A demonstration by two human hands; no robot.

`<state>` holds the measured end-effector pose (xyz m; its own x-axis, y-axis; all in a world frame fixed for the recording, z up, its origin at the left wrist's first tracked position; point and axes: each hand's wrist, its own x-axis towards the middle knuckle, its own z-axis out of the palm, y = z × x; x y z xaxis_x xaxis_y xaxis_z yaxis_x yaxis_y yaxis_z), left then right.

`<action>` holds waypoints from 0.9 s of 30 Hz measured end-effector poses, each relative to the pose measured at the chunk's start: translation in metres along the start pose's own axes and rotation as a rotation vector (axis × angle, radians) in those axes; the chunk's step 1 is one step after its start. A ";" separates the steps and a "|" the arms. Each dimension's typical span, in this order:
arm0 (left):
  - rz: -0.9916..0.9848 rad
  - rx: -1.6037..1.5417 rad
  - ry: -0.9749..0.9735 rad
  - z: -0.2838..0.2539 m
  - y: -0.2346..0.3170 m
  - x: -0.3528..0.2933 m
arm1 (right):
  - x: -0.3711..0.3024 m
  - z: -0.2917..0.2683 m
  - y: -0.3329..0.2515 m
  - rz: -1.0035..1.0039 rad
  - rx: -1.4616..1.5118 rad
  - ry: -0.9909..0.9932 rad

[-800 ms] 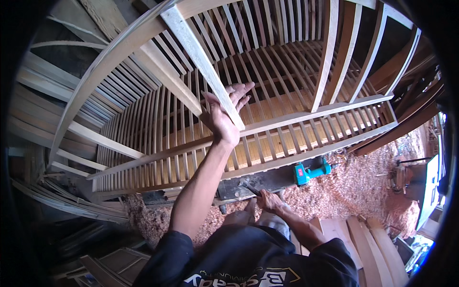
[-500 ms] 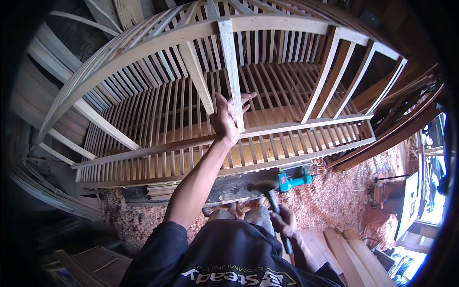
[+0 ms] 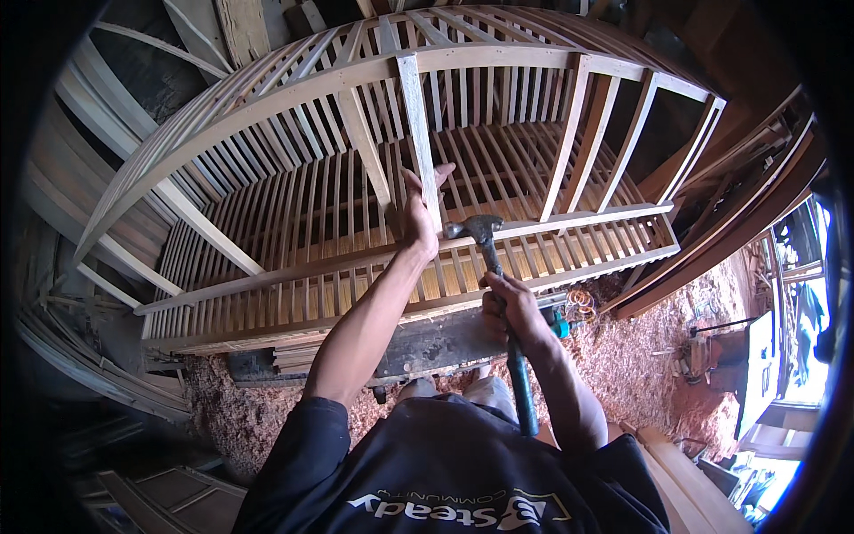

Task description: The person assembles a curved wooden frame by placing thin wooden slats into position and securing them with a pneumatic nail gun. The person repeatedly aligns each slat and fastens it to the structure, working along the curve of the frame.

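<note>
My left hand (image 3: 420, 218) holds the lower part of a pale wooden slat (image 3: 414, 116), thumb on one side and outstretched fingers passing behind to the other. This slat runs from the curved upper rail (image 3: 302, 86) down to the straight lower rail (image 3: 311, 267) of a large slatted wooden frame. In my right hand (image 3: 518, 313) is a claw hammer (image 3: 492, 258), gripped along its dark handle. The hammer's head is near the lower rail, just right of the slat's foot; whether it touches the wood, I cannot tell.
A teal power tool (image 3: 560, 327) lies partly hidden behind my right hand, beside an orange coiled cord (image 3: 583, 301). Wood shavings (image 3: 614, 365) cover the floor. Curved boards (image 3: 738, 236) are stacked at right, long planks (image 3: 98, 133) at left. A dark bench (image 3: 427, 343) runs below the frame.
My right hand has raised the hammer from low near my legs up to the lower rail. My left hand stays on the slat. The whole view has shifted slightly.
</note>
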<state>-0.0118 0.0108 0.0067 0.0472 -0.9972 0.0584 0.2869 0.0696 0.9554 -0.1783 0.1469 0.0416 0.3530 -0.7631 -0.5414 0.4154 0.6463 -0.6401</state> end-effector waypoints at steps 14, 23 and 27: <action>0.038 0.001 0.025 -0.003 -0.007 0.003 | 0.010 0.011 0.004 -0.045 0.066 0.117; 0.015 -0.005 0.104 0.003 -0.004 0.005 | 0.004 0.017 0.006 0.007 0.051 0.090; -0.017 -0.033 0.140 0.006 -0.001 0.002 | 0.007 0.011 0.000 -0.008 0.071 0.098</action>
<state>-0.0178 0.0081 0.0077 0.1743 -0.9847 -0.0005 0.3196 0.0561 0.9459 -0.1671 0.1415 0.0440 0.2671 -0.7627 -0.5891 0.4778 0.6356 -0.6064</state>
